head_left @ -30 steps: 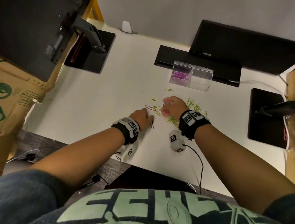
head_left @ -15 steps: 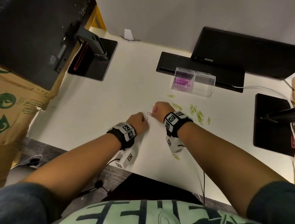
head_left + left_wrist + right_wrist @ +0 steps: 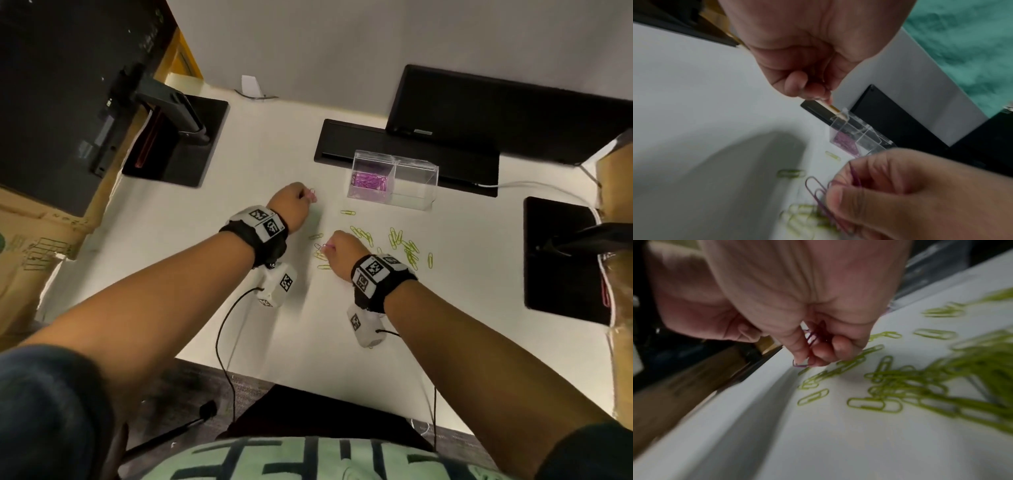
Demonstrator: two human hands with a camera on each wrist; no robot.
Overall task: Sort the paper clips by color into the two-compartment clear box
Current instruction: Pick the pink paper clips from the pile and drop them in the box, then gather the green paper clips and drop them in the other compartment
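Paper clips [image 3: 404, 245], thin green loops, some pink [image 3: 369, 180]

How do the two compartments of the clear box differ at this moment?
The left compartment of the clear box holds a heap of pink paper clips; the right compartment shows no clips. The left compartment lies nearer the left hand; the right one lies farther away. Both are clear and open on top.

Right hand [image 3: 789, 301] fingertips hidden behind its knuckles from the head view, green clips [image 3: 941, 386] smeared by blur, monitor [image 3: 513, 113] cut off at right edge
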